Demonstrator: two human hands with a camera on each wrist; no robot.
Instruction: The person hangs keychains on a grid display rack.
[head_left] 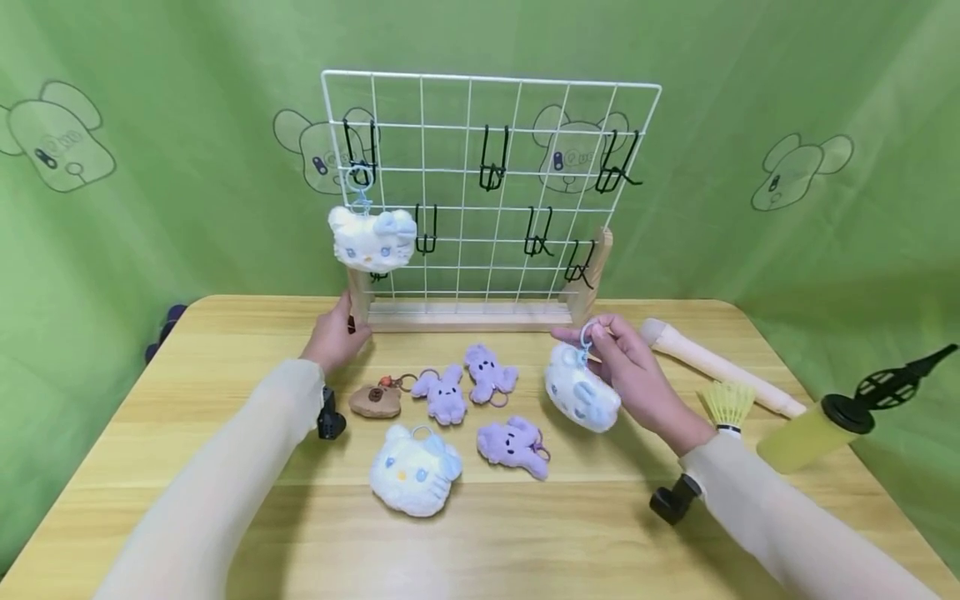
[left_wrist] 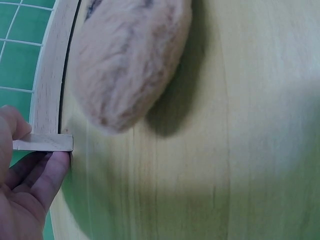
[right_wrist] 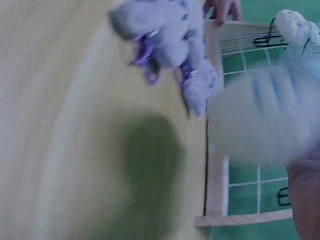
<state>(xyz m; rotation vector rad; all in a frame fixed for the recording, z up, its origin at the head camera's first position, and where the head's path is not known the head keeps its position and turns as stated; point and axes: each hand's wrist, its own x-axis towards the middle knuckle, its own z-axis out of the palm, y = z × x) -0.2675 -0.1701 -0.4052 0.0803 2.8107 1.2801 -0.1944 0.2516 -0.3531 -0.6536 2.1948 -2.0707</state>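
Observation:
My left hand (head_left: 332, 337) grips the left wooden end piece (left_wrist: 47, 142) of a white wire grid rack (head_left: 472, 315), thumb on one side and fingers on the other. Off the table, my right hand (head_left: 630, 371) pinches the light blue ring of a white plush cat-head keychain (head_left: 577, 398), which hangs tilted and is blurred in the right wrist view. A matching keychain (head_left: 372, 242) hangs from a black hook at the rack's upper left. Another cat-head keychain (head_left: 415, 477) lies face up on the table.
Several black hooks (head_left: 492, 175) are on the grid. Before the rack lie a brown plush keychain (head_left: 377, 402) and three purple plush keychains (head_left: 442, 397). At right are a pale tube (head_left: 720, 367), a yellow shuttlecock (head_left: 727, 406) and a yellow bottle-like item (head_left: 806, 440) with a black top.

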